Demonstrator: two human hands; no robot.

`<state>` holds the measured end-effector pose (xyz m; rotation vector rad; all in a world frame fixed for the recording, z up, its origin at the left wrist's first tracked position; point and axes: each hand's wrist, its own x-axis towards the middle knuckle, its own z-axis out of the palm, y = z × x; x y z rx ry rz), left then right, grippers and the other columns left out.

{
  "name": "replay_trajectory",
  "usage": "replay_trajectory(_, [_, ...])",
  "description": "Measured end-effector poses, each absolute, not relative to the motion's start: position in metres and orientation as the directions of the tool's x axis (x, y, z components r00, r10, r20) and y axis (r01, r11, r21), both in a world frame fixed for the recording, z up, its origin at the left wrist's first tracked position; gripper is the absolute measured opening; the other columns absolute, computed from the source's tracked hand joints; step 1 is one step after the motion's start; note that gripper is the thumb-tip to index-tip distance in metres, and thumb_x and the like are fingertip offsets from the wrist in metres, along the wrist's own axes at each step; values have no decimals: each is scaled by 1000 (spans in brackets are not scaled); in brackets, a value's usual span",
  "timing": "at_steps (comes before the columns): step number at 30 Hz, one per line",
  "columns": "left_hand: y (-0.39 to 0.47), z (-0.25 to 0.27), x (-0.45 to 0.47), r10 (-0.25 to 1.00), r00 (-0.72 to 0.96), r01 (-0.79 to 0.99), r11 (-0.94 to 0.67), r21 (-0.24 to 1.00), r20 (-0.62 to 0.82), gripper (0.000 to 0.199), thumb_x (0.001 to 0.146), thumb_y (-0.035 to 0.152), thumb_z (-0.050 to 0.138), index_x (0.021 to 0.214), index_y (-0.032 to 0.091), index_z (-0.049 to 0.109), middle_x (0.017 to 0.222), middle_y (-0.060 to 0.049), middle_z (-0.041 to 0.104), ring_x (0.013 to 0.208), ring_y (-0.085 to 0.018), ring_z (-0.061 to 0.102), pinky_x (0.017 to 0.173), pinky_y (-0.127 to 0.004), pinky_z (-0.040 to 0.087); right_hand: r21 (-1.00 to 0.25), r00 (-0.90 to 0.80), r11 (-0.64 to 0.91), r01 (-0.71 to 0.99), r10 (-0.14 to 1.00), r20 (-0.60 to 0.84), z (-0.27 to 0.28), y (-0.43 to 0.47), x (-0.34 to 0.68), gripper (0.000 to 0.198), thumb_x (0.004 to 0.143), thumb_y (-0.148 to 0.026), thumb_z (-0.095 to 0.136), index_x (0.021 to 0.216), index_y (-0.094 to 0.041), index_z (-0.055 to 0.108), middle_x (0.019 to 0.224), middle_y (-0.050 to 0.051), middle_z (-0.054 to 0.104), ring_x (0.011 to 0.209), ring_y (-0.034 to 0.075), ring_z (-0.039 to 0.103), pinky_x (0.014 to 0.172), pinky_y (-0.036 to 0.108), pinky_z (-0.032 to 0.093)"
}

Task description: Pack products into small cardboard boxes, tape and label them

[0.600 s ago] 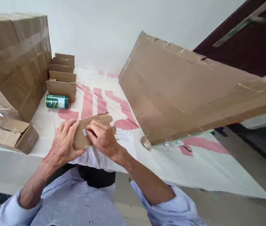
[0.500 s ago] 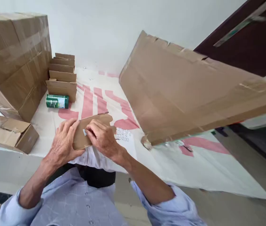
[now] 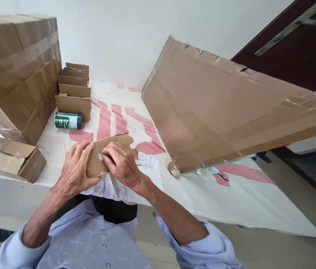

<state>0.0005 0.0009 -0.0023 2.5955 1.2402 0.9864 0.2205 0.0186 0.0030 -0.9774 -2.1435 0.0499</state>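
Note:
My left hand (image 3: 74, 170) grips the left end of a small brown cardboard box (image 3: 95, 168), thumb on the near side and fingers over the far side. A small white sticker (image 3: 100, 157) with dark print lies on the box's upper face. With fingers pinched together, my right hand (image 3: 123, 164) is at the sticker's right edge and rests on the cardboard. Cut flaps show at the box's right end. Beside my right wrist lies a white sheet (image 3: 149, 170) bearing rows of similar small stickers.
A green can (image 3: 68, 120) lies on its side before a row of open cardboard boxes (image 3: 74, 101). Large taped cartons (image 3: 26, 71) stand at left, a closed carton (image 3: 11, 158) nearer. A big cardboard box (image 3: 216, 108) leans at right on the white-and-red cloth (image 3: 197, 194).
Almost nothing differs. Both hands stay on the cardboard box, my right fingers still at the sticker, with only a very slight shift.

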Motion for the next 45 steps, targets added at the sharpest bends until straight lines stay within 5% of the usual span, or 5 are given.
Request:
replay_trajectory(5, [2, -3, 0, 737, 456, 661, -656, 364, 500, 104, 71, 28, 87, 161, 22, 35, 158, -22, 52, 141, -44, 53, 117, -67, 49, -370, -405, 695, 616, 683, 608, 5, 18, 224, 14, 108, -18, 58, 116, -22, 68, 100, 7, 72, 89, 22, 70, 79, 34, 58])
replay_trajectory(22, [2, -2, -2, 741, 458, 657, -654, 375, 490, 104, 71, 28, 86, 162, 23, 36, 157, -21, 53, 142, -43, 52, 118, -66, 49, -312, -414, 718, 622, 640, 648, 3, 20, 217, 22, 105, -11, 52, 90, -24, 62, 85, 4, 66, 83, 21, 62, 76, 34, 50])
replay_trajectory(30, [2, 4, 1, 754, 479, 678, -643, 356, 450, 105, 73, 29, 87, 163, 25, 33, 159, -21, 52, 144, -44, 52, 118, -66, 48, -463, -311, 725, 510, 657, 686, -1, 10, 222, 19, 106, -15, 54, 91, -24, 60, 85, 3, 66, 81, 20, 63, 78, 35, 52])
replay_trajectory(37, [7, 18, -3, 750, 506, 686, -650, 328, 427, 102, 79, 33, 88, 164, 27, 34, 160, -19, 51, 144, -43, 52, 119, -65, 50, -733, 9, 574, 365, 785, 620, 20, -2, 258, 16, 106, -32, 60, 93, -24, 63, 87, 3, 67, 80, 19, 65, 77, 36, 56])
replay_trajectory(45, [27, 20, -27, 757, 419, 736, -607, 301, 502, 92, 85, 53, 85, 164, 28, 44, 158, -19, 56, 139, -48, 58, 114, -71, 53, -903, 542, 204, 378, 742, 395, -35, 6, 413, 26, 92, -47, 67, 90, -22, 62, 75, -2, 60, 67, 15, 55, 69, 30, 51])
